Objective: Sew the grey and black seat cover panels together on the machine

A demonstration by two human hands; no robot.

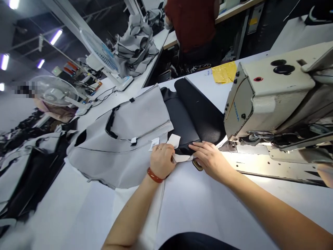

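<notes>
The white strip (pixel 182 158) is lying crosswise between both hands, the left hand (pixel 161 161) pinching its near end, the right hand (pixel 208 159) pressing flat beside the sewing machine (pixel 270 93).

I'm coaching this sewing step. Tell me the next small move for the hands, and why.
Probably slide the white strip and black piece right, toward the needle area. The left hand pinches the strip, the right hand lies flat on its edge, and both sit just short of the lit plate of the machine. The grey panel trails left.
</notes>
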